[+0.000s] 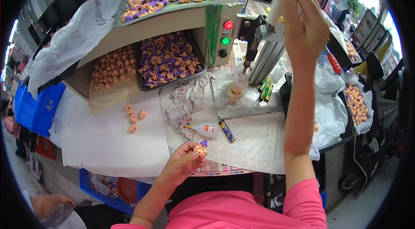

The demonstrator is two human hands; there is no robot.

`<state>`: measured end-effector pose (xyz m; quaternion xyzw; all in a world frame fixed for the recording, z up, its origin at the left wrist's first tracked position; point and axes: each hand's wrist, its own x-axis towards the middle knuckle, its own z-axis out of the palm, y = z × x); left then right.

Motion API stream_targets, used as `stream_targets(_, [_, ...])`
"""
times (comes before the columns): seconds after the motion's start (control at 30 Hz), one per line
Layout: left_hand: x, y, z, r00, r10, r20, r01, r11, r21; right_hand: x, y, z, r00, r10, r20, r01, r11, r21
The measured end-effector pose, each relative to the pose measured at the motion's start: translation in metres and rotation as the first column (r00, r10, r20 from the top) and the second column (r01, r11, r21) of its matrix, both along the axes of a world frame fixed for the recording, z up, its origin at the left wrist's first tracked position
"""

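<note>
A small peach figurine with a purple top [201, 147] is pinched between the fingers and thumb of my left hand [183, 160], just over the table's front edge. My right hand [304, 21] is raised high at the right, its fingers curved around the whitish handle [275, 6] of a bench press [251, 49]; motion blurs both. Beneath the press rod, a clear-and-amber fixture [237, 88] stands on a metal base plate [268, 111]. Between that plate and my left hand lie a small white squeeze bottle [207, 130] and a dark patterned tube [226, 131].
Several round peach heads [132, 118] lie on white paper at left. A shelf holds a tray of purple-and-peach parts [203, 71] beside piled heads [114, 67]; another tray [168, 16] sits on top. A control box [221, 39] and green tubes [265, 92] flank the press. Another person's hand [52, 205] shows lower left.
</note>
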<state>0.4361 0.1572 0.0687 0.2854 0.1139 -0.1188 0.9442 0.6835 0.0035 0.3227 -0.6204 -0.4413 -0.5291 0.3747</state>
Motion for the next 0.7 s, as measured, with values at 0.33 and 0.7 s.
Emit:
stream_targets(0.33, [-0.02,0.011,0.003,0.998,0.066,-0.014,-0.066,0.998,0.009,-0.02,-0.051,-0.087,0.724,-0.297,-0.623,0.265,0.953,-0.146])
stream_targets(0.7, [-0.001,-0.007,0.021,0.998,0.055,0.025,-0.054,0.998,-0.009,-0.021,-0.048,-0.24,0.66,-0.292,-0.692,0.107,0.949,-0.298])
